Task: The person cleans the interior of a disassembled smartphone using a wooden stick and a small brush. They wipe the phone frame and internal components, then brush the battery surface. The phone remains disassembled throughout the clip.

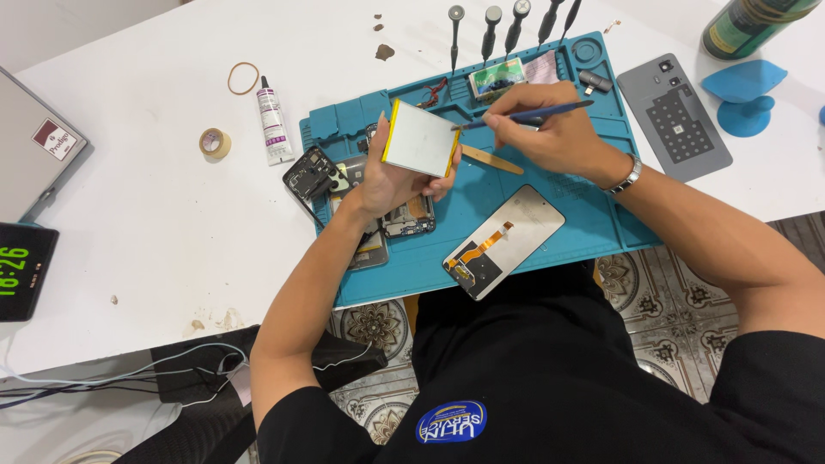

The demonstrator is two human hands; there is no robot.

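My left hand (391,182) holds a flat white phone battery (418,137) with a yellow edge, tilted up above the blue work mat (567,206). My right hand (550,129) grips a thin dark-handled brush (524,114) like a pen, its tip touching the battery's right edge. Under my left hand lies an opened phone body (404,219). A detached phone screen (505,241) with an orange flex cable rests face down on the mat near my chest.
Several screwdrivers (490,30) stand along the mat's far edge. A grey back cover (675,116), blue suction cup (743,90) and green bottle (752,21) lie right. Glue tube (272,120), tape roll (215,142), rubber band (243,77), wooden stick (491,160), camera module (311,174) lie left.
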